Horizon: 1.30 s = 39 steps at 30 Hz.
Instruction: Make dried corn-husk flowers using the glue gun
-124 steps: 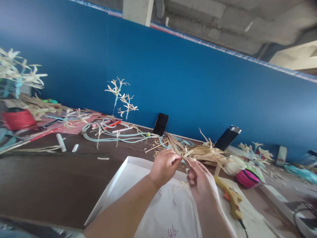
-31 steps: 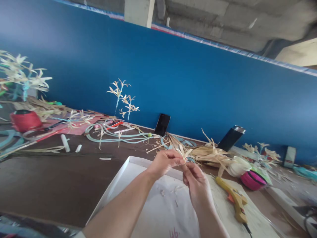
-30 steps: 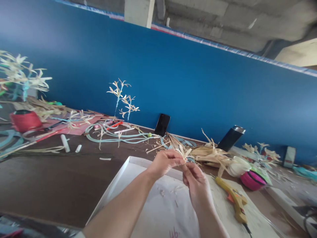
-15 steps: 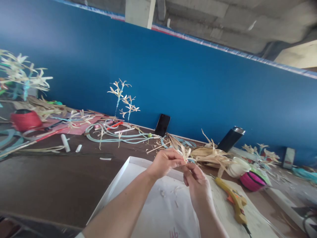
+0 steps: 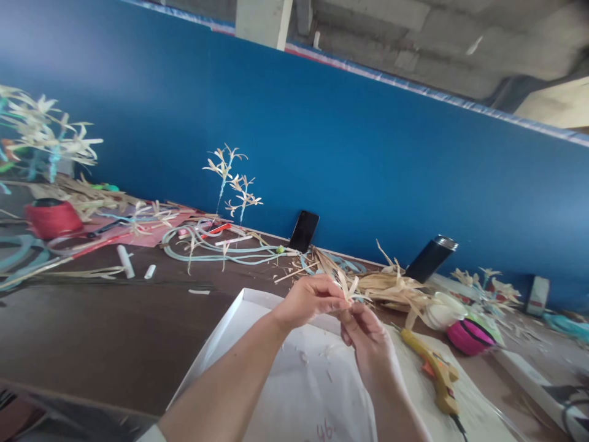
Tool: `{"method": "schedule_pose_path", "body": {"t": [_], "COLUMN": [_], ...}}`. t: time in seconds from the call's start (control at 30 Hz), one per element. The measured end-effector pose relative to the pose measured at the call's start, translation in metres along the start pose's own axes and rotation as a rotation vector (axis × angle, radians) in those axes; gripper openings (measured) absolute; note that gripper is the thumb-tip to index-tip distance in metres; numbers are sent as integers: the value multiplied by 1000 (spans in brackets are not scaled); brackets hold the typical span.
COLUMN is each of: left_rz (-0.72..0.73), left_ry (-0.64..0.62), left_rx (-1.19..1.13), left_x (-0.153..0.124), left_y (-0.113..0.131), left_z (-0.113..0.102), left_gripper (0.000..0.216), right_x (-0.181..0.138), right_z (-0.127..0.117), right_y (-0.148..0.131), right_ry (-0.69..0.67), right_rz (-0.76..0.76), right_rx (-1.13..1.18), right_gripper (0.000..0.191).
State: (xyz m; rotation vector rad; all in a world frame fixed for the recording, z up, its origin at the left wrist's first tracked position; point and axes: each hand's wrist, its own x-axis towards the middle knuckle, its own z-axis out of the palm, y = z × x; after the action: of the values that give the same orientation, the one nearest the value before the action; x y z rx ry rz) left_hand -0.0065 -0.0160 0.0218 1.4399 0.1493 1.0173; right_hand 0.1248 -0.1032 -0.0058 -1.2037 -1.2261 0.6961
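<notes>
Above the far part of a white shallow box point(image 5: 221, 334), both my hands meet at a small pale flower point(image 5: 348, 287) with narrow petals that look like dried husk. My left hand point(image 5: 315, 301) pinches it from the left between thumb and fingers. From the lower right, my right hand point(image 5: 365, 334) is closed at the flower's base, its fingertips touching it; any stem between them is hidden. A yellow glue gun point(image 5: 432, 368) lies to the right of my right hand, on a pale sheet. Small scraps lie in the box.
Dried husks point(image 5: 391, 288) lie beyond my hands, beside a dark bottle point(image 5: 432, 258). A phone point(image 5: 304, 231) leans against the blue wall. Pale blue tubing point(image 5: 207, 256) and finished-looking flower stems point(image 5: 225, 172) are at the back. A pink pouch-like object point(image 5: 469, 336) sits right.
The view has shifted slightly. My hands stay at the flower with nearly the same hold, and its petals show a little more spread above my fingers.
</notes>
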Motion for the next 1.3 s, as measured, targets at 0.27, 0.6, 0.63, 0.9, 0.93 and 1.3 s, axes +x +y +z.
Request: {"method": "schedule_pose_path", "body": {"t": [0.27,0.6,0.63,0.9,0.93,1.3], "left_rz": [11,78,81,144,162,471], "left_ry": [3,12,17,87,91,86], "left_rx": [68,133,141,293,318,692], "left_x": [0,0,0,-1,-1,0], "left_y": [5,13,13,8,7,-4], "left_z": [1,4,4,3,4,4], "left_gripper": [25,23,24,21,21,12], "right_x": [-1,-1,-1,-4,-5,-20], "right_z": [3,1,1,4,3,-3], "right_y": [-5,-2,-1,-8,-9,-40], "right_ry": [6,-15,-7,170,204,376], "right_rz": [1,-2,3,117,129,111], "right_rx": [49,52,63,61,62,4], "right_gripper": [16,15,15,35,42,34]}}
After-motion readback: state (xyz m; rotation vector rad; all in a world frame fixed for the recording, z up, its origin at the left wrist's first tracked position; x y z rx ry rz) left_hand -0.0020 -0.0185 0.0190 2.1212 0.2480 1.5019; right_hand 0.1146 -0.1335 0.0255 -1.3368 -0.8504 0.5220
